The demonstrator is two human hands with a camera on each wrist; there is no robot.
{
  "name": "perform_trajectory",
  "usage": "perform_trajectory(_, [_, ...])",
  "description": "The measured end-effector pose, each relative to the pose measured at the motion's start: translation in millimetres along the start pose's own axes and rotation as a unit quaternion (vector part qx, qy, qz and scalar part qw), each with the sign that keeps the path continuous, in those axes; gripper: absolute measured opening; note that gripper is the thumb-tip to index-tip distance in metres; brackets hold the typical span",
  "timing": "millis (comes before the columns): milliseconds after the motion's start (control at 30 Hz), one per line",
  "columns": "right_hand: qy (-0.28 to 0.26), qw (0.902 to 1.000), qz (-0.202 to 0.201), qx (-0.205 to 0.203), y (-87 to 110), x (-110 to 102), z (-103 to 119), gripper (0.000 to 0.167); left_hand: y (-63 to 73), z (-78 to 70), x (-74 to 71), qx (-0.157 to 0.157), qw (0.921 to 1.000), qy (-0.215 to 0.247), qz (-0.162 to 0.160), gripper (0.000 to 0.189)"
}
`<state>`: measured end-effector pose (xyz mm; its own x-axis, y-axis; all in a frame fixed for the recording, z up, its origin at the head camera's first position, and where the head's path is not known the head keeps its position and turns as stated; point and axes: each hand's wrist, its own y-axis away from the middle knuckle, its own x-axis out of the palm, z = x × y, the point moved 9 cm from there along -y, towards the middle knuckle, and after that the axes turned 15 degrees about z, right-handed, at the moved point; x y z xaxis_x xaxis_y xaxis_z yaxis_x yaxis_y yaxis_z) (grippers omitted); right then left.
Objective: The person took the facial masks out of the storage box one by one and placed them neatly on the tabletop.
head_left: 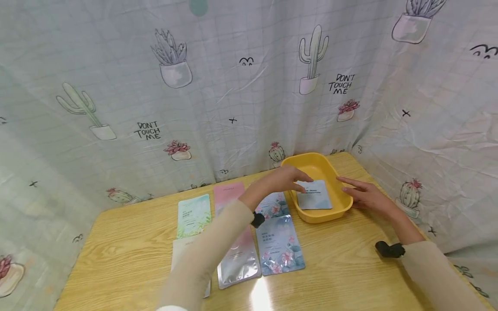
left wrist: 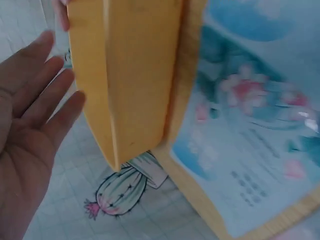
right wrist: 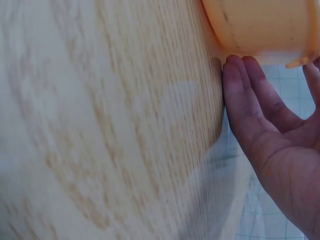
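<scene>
Over the left part of a yellow plastic basin (head_left: 311, 160), my left hand (head_left: 288, 178) is spread with its fingers relaxed. A pale blue flat packet (head_left: 317, 199) with dark printed text lies in the basin, partly behind those fingertips. In the left wrist view the hand's palm (left wrist: 25, 145) shows, and nothing is held in it. At the basin's right side is my right hand (head_left: 367, 198). Its straight fingers (right wrist: 240, 95) touch the basin's outer wall low down near the table, and another finger reaches the rim.
Left of the basin, blue floral packets (head_left: 281, 246) lie beside long pink packets (head_left: 228, 192), a green packet (head_left: 194, 211) and a whitish packet (head_left: 180, 249). My left sleeve covers some of them. A patterned curtain (head_left: 225, 86) hangs behind the wooden table (head_left: 124, 250) and along its right side.
</scene>
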<state>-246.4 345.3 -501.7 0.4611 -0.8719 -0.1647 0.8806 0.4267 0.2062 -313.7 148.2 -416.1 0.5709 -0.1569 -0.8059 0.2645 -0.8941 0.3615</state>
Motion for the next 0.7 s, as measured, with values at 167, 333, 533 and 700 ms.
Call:
perform_trajectory(167, [-0.004,1.0,0.0,0.003,-1.0,0,-1,0.06,-50.8,11.9,4.8,-0.028,0.9951,-0.018,0.093,0.048])
perform_trajectory(333, [-0.007,1.0,0.002,0.005,-7.9,3,-7,0.06,-63.4,39.0,12.1,-0.116,0.9864,0.04,0.108,0.052])
perform_trajectory(533, [-0.002,0.9998,-0.014,0.012,-8.4,2,-9,0.06,-75.2,54.3,19.3,-0.144,0.9801,0.098,0.095,0.06])
perform_trajectory(700, [0.006,0.9993,-0.031,0.019,-0.7,-4,-8,0.061,-92.2,41.5,21.1,-0.106,0.9864,0.086,0.092,0.05])
